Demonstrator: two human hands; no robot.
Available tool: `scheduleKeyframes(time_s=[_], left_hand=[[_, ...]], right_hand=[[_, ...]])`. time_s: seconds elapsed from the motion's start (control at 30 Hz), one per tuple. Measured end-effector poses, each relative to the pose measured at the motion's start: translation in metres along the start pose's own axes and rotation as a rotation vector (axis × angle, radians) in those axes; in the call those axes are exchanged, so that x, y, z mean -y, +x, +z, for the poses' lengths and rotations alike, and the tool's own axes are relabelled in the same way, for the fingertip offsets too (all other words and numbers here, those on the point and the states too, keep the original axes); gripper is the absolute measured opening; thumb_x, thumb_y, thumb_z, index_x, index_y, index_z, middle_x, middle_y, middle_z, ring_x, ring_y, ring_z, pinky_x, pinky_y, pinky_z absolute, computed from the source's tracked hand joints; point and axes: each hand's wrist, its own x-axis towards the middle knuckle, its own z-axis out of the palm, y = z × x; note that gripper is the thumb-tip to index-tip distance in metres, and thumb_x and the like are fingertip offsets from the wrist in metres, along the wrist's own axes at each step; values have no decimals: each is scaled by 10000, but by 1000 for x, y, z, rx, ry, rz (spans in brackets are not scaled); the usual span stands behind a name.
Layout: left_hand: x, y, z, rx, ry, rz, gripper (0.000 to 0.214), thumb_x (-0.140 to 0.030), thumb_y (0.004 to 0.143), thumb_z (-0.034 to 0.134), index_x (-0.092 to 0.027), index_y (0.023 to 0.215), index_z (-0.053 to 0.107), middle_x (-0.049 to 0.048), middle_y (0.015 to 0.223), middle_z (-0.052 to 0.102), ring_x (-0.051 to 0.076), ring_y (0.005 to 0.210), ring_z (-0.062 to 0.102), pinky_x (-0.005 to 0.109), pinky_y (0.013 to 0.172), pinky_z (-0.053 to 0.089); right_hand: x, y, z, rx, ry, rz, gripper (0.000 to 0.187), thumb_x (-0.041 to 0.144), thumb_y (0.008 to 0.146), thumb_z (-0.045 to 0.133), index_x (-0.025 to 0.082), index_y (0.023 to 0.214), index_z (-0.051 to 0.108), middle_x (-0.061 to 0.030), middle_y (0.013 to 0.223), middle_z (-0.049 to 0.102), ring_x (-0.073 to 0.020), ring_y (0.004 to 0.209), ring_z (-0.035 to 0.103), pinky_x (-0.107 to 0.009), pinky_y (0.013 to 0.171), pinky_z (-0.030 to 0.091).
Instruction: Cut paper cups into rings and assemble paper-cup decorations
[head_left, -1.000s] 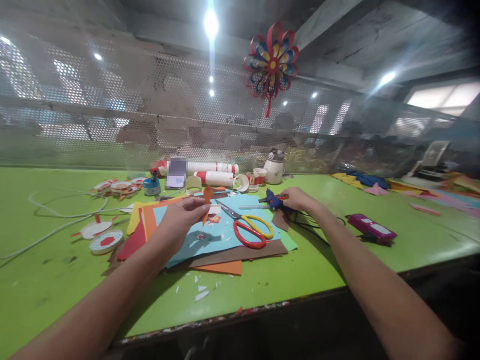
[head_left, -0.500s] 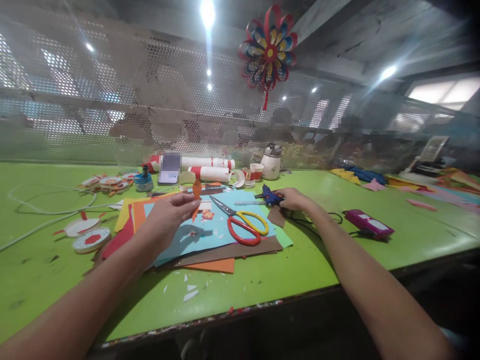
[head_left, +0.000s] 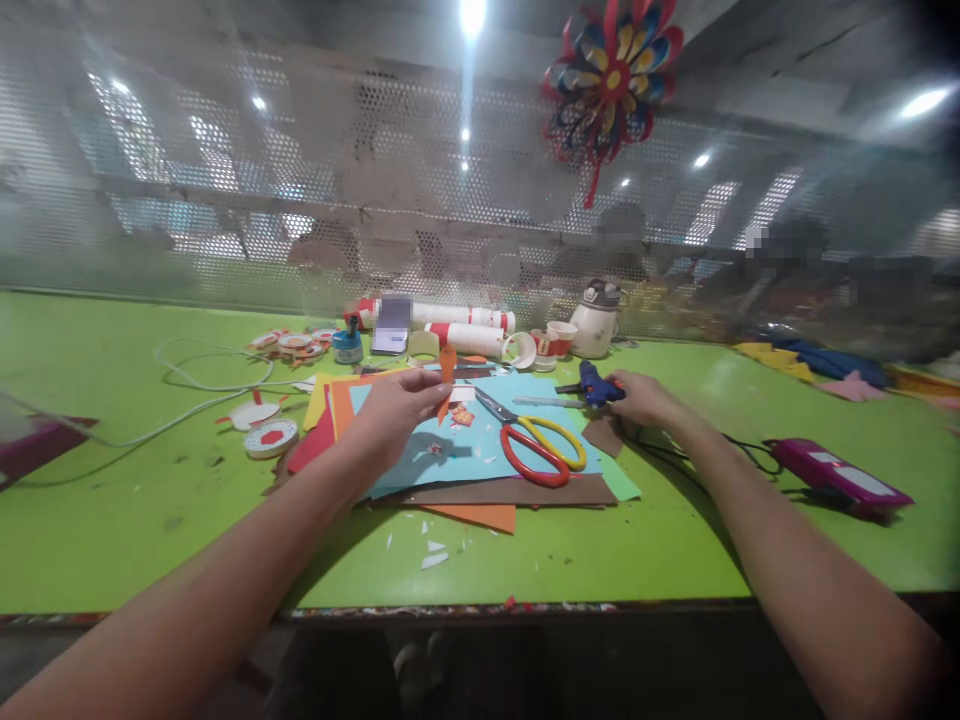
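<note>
Between the thumb and fingers of my left hand (head_left: 401,410) is an orange paper cutout (head_left: 448,365), held upright above the paper stack. My right hand (head_left: 645,398) is closed around the back of a blue glue gun (head_left: 598,385), whose clear glue stick (head_left: 547,401) seems to lie along the paper. Scissors (head_left: 536,440) with one red and one yellow handle rest on the light blue paper (head_left: 405,475), blades toward my left hand. A small orange-and-red paper piece (head_left: 461,416) and white scraps lie beside them.
White paper discs (head_left: 271,438) with red parts sit at left, near a blue bottle (head_left: 347,345) and a phone (head_left: 392,328). Paper cups (head_left: 561,338) and a white jug (head_left: 595,322) stand at the back. A purple box (head_left: 840,475) with cables lies right.
The view has swung left, so everything sits further right in the picture. Both hands keep their holds, left on the orange paper cutout, right on the glue gun.
</note>
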Motion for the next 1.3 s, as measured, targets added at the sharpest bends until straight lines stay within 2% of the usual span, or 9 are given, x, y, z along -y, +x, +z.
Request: scheduleKeyframes(time_s=[0.17, 0.27, 0.33, 0.43, 0.6, 0.77, 0.93, 1.17, 1.3], left_hand=[[3, 3, -3, -9, -46, 32, 176, -209, 590, 781, -136, 713, 679, 26, 737, 656, 129, 703, 594, 290, 727, 454], [5, 6, -6, 4, -66, 73, 142, -208, 613, 765, -147, 710, 682, 30, 726, 657, 128, 686, 586, 287, 707, 451], [5, 7, -6, -14, -53, 104, 131, -200, 610, 762, -154, 704, 681, 29, 702, 652, 124, 653, 568, 286, 681, 446], [1, 4, -5, -68, 9, 137, 116, -187, 605, 754, -146, 682, 676, 20, 650, 628, 110, 597, 527, 278, 636, 425], [-4, 2, -4, -92, 106, 167, 95, -201, 637, 718, -132, 696, 689, 16, 618, 613, 101, 556, 484, 271, 596, 394], [-2, 5, -5, -90, 75, 147, 107, -199, 621, 728, -127, 692, 693, 8, 595, 608, 93, 542, 479, 270, 604, 390], [-3, 3, -5, -78, 56, 112, 146, -203, 609, 741, -122, 726, 710, 35, 664, 654, 114, 591, 523, 276, 623, 403], [0, 5, -6, -87, 17, 135, 147, -200, 605, 750, -123, 714, 690, 27, 660, 648, 108, 584, 527, 275, 627, 408], [0, 7, -7, -110, 47, 153, 156, -206, 623, 736, -117, 742, 692, 36, 672, 651, 116, 599, 540, 285, 640, 417]], right_hand=[[7, -8, -18, -133, 176, 45, 508, 181, 655, 615, 112, 1158, 592, -146, 1031, 680, -267, 866, 628, -306, 676, 472], [22, -22, -29, -139, 422, -43, 468, 245, 723, 594, 143, 1179, 560, -109, 1023, 675, -210, 800, 641, -287, 661, 499], [37, -36, -34, -80, 817, -139, 411, 325, 696, 682, 172, 1069, 602, -80, 943, 676, -202, 747, 629, -302, 650, 503], [61, -58, -39, 65, 1036, -210, 311, 424, 671, 753, 203, 859, 642, -32, 730, 644, -188, 660, 594, -308, 611, 481], [92, -84, -43, 206, 1027, -319, 332, 417, 668, 772, 213, 915, 685, -60, 801, 661, -212, 703, 599, -322, 616, 474], [110, -93, -45, 352, 976, -374, 308, 401, 736, 718, 204, 971, 689, -52, 790, 650, -164, 650, 552, -273, 545, 427], [120, -94, -40, 415, 953, -388, 230, 400, 749, 711, 183, 822, 692, -32, 747, 636, -143, 638, 530, -256, 552, 405], [133, -96, -40, 427, 930, -432, 294, 447, 778, 672, 161, 843, 688, -53, 756, 653, -152, 642, 540, -263, 548, 410], [130, -97, -37, 392, 925, -404, 334, 488, 768, 665, 160, 826, 692, -59, 748, 654, -146, 622, 526, -263, 530, 393]])
